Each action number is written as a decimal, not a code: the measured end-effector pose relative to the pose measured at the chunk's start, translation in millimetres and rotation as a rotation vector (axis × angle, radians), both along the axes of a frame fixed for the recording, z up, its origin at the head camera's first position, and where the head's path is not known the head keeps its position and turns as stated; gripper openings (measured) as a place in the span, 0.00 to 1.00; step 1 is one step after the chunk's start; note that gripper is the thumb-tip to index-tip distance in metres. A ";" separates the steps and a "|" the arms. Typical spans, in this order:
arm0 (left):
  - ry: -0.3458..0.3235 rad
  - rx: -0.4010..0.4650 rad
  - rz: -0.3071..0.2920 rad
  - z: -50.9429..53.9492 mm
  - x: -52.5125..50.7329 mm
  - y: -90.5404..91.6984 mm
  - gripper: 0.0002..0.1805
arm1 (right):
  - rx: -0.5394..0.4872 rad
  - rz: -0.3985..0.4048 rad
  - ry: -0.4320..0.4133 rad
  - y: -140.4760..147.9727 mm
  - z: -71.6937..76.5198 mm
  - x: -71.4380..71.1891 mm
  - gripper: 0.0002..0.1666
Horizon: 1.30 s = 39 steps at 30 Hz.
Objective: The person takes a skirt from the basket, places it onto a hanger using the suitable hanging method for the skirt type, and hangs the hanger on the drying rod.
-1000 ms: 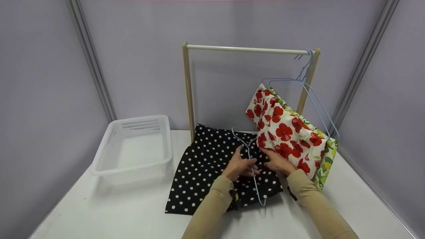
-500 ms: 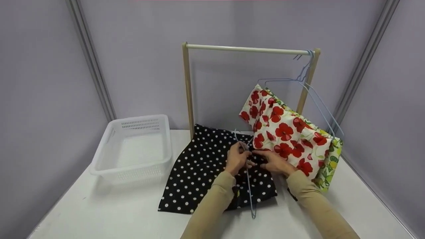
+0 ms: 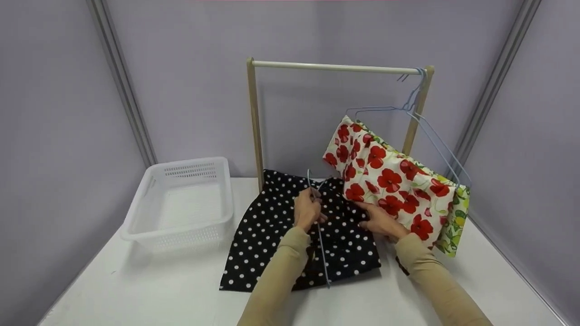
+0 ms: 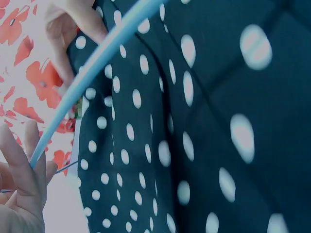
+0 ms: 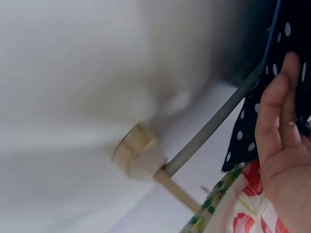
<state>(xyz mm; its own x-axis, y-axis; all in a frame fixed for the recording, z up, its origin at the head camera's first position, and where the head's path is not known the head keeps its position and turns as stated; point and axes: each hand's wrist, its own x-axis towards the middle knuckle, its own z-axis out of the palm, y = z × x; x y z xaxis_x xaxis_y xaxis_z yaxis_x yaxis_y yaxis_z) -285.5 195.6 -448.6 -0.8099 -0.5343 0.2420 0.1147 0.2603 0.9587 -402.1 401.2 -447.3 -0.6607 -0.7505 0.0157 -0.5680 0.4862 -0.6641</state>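
A black skirt with white dots (image 3: 263,235) lies on the table. My left hand (image 3: 307,209) pinches a thin blue wire hanger (image 3: 322,249) near its neck; the hook sticks up above the fingers. One arm of this hanger slants across the dark cloth towards the table's front. At the skirt's right side my right hand (image 3: 380,222) holds the cloth edge between thumb and fingers, just below a red-poppy garment (image 3: 389,181). The right wrist view shows the fingers (image 5: 272,116) stretched along the dotted cloth; the thumb is hidden there.
Behind the skirt stands a rack with a white rail (image 3: 335,67) and wooden posts (image 3: 255,127). Two blue hangers (image 3: 410,106) hang at its right end, bearing the poppy garment and a lemon-print one (image 3: 455,226). A white plastic basket (image 3: 179,235) stands at the left.
My left hand has closed on the hanger's neck and moved it left over the skirt. The hanging garments have shifted slightly. My right hand stays about where it was.
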 end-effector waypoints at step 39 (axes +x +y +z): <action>-0.093 -0.135 0.175 18.9 40.1 22.1 0.12 | 0.635 0.181 0.315 -0.4 -13.7 40.2 0.44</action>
<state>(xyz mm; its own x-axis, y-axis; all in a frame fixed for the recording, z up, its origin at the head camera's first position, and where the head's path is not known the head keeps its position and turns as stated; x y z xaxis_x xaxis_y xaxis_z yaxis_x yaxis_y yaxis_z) -245.5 217.7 -429.7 -0.7300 -0.6362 0.2497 -0.0302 0.3950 0.9182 -361.9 400.8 -461.1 -0.5613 -0.7751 -0.2900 -0.7936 0.6036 -0.0774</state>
